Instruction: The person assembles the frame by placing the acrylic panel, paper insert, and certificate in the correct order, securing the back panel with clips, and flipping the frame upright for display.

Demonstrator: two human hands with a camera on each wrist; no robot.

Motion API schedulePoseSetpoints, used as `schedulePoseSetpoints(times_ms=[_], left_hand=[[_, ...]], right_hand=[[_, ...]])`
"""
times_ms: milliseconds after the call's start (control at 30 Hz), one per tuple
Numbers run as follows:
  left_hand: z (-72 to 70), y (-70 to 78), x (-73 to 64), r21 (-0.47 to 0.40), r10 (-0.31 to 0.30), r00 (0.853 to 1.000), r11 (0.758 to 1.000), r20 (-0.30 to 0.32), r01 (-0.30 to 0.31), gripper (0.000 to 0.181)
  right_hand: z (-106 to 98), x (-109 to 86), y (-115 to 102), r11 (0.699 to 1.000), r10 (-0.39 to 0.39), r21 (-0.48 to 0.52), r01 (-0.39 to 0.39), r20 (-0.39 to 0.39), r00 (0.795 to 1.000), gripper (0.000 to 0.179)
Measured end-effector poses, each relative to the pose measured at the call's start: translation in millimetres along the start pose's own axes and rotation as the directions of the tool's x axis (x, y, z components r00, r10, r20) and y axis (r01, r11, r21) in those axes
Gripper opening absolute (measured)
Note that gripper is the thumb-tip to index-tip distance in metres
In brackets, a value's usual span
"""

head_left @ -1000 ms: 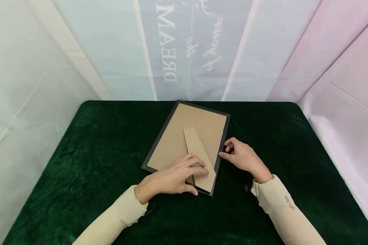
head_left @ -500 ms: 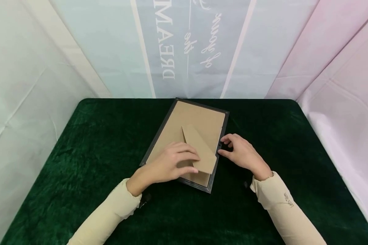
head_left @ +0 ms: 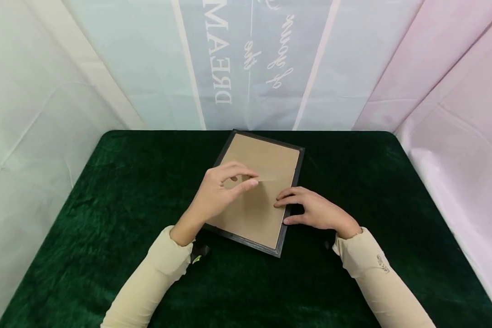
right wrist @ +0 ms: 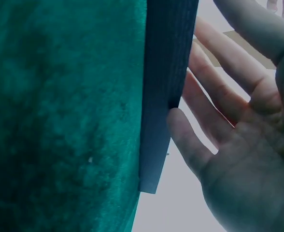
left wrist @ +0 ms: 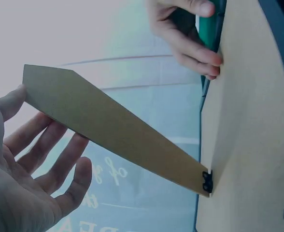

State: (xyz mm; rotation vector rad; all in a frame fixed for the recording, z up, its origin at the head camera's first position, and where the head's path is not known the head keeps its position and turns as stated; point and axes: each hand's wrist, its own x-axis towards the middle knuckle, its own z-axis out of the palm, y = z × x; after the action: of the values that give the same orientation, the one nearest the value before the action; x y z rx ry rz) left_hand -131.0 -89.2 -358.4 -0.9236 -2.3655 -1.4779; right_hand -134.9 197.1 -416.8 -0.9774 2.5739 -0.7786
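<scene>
Lying nearest, two cream sleeves point(head_left: 147, 273) are flanking the work. The dark-edged frame point(head_left: 246, 241) is lying flat on the green cloth point(head_left: 65, 218), back up and slanting. At its right side the right hand point(head_left: 315, 212) is resting, fingers loosely bent and parted, gripping nothing; fingertips are touching the backing panel point(head_left: 254, 218), thumb at the rim. Across from it, the left hand point(head_left: 219, 191) is pinching the free end of the support leg point(left wrist: 93, 111) between thumb and fingers. The leg is standing out from the panel, a small black hinge point(left wrist: 207, 181) joining its narrow end.

Judgement: the step is working the leg about this hinge. The left hand should be following the hinge's own arc, not twisting, and easing off at any stiffness; the hinge is probably the weak point. Light right-hand pressure should be keeping the frame from skidding.

Farthest, a pale backdrop point(head_left: 262, 114) is hanging, bearing white lettering.
</scene>
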Motion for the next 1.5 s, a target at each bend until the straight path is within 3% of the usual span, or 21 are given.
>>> schedulePoseSetpoints(times_ms=[300,800,1033,1300,1500], left_hand=[[0.7,0.4,-0.7,0.010,-0.025,1.000,1.000,-0.011,0.025,0.014],[0.2,2.7,-0.7,0.013,-0.037,0.999,0.999,-0.011,0.037,0.013],[1.2,3.5,-0.2,0.006,-0.029,1.000,1.000,-0.008,0.030,0.013],[1.6,2.8,0.0,0.008,-0.021,1.000,1.000,-0.007,0.021,0.013],[3.1,1.9,-0.3,0.006,-0.015,1.000,1.000,-0.004,0.015,0.012]], right_hand=[[4.6,1.2,5.1,1.000,-0.003,-0.007,0.002,-0.049,0.999,0.039],[6.5,3.7,-14.2,0.991,0.093,-0.085,-0.104,-0.121,0.988,0.033],[2.2,3.5,-19.2,0.967,0.206,-0.121,-0.224,-0.143,0.968,0.027],[3.9,6.8,-20.3,0.952,0.265,-0.117,-0.283,-0.147,0.953,0.027],[6.5,9.4,-25.2,0.932,0.334,-0.098,-0.350,-0.150,0.931,0.025]])
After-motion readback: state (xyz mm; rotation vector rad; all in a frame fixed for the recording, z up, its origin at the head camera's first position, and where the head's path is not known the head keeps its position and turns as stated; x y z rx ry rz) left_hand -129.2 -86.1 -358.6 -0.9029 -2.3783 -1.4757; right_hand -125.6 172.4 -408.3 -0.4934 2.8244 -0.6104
